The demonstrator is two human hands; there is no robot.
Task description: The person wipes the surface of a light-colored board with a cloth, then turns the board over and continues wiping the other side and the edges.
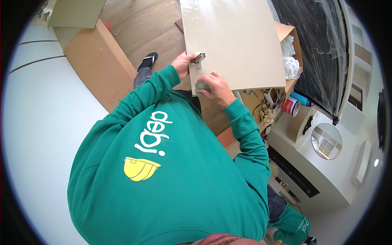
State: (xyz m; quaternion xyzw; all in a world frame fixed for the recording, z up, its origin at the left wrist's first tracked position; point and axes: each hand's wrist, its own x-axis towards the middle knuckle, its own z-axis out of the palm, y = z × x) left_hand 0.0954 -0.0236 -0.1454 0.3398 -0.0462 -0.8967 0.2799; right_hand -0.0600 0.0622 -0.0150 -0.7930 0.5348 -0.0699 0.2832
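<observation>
A cream cabinet door [237,45] lies in front of me, with a metal hinge [198,61] standing up near its left edge. My left hand [182,64] is closed at that edge, its thumb and fingers on the hinge. Nearer to me, my right hand [220,89] grips a small grey-green block [202,86] at the door's near left corner. The block rests against the door's surface; its exact kind is hard to make out. The fingers of the right hand are bent over it and hide part of it.
At the left stands a long cardboard box [96,61] on the wood-look floor. An open carton [292,61] with plastic wrap sits right of the door, near a tin [290,106] and a blue bottle [300,98]. Another person in green [292,224] is at the lower right.
</observation>
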